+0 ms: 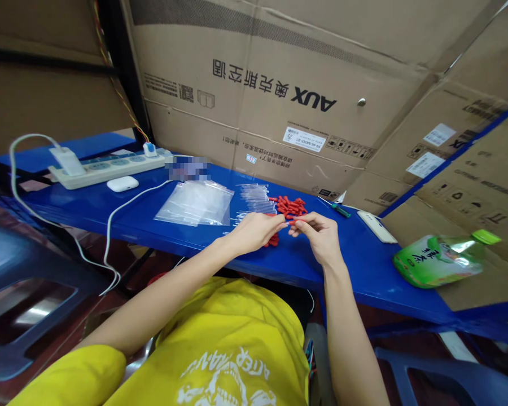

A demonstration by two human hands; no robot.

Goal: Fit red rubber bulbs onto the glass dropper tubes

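Observation:
My left hand (257, 230) and my right hand (317, 233) meet fingertip to fingertip over the blue table (161, 225). Both are closed in a pinch on a small red piece (291, 223) held between them. Just beyond the fingers lies a pile of small red pieces (291, 206). A row of thin clear tubes (254, 198) lies left of that pile. More red pieces (273, 241) show under my left hand.
Clear plastic bags (196, 203) lie left of the tubes. A white power strip (105, 167), a white earbud case (122, 183) and a cable are at the far left. A small screwdriver (341, 211), a white phone (376, 226) and a green bottle (442, 259) lie to the right. Cardboard boxes (279, 96) wall the back.

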